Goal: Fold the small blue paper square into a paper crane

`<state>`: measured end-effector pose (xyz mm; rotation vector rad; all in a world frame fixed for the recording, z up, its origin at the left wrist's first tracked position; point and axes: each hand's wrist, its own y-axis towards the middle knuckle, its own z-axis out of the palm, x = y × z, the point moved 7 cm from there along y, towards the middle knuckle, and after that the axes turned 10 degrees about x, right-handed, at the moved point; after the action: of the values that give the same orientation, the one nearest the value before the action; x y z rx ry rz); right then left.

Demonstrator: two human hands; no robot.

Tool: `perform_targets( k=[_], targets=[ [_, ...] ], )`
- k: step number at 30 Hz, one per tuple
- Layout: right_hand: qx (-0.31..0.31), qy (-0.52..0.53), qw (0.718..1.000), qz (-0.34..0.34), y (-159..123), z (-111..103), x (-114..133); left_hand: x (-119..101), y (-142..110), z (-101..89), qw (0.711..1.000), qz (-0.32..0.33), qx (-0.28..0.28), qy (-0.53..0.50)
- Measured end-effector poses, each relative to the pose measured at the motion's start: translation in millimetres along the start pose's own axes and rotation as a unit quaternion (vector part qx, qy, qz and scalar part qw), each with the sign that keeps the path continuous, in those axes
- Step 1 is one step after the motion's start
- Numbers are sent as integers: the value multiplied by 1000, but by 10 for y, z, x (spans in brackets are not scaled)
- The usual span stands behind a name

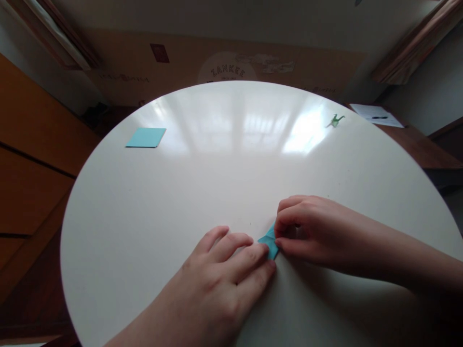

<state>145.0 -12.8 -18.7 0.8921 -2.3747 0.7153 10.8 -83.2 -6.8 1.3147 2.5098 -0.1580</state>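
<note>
A small piece of folded blue origami paper (pixel 268 241) lies on the white round table, right of the middle near me. My right hand (pixel 307 226) pinches its right side between thumb and curled fingers, which cover that part. From the left, my left hand (pixel 231 270) holds the paper's near left edge with index finger and thumb, the other fingers resting bent over the tabletop. Layers and creases show on the visible part, but its full shape is hidden.
On the white table (pixel 173 193), a stack of blue square paper (pixel 146 137) lies far left. A green origami crane (pixel 335 120) stands far right. Beyond the right edge, a white sheet (pixel 376 114) with a dark pen lies on a brown surface.
</note>
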Motion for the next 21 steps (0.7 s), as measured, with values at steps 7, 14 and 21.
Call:
perform_targets(
  k=[7,14,21],
  targets=[
    [2,-6,1000,1,-6,-6,5,10,20,-11,1000,-3,-8,-13],
    [21,-16,999,35,-8,-30,42,1,22,-25,998,19,-52,16],
    [17,-14,999,36,-11,-30,25,20,13,-5,998,19,-52,31]
  ],
)
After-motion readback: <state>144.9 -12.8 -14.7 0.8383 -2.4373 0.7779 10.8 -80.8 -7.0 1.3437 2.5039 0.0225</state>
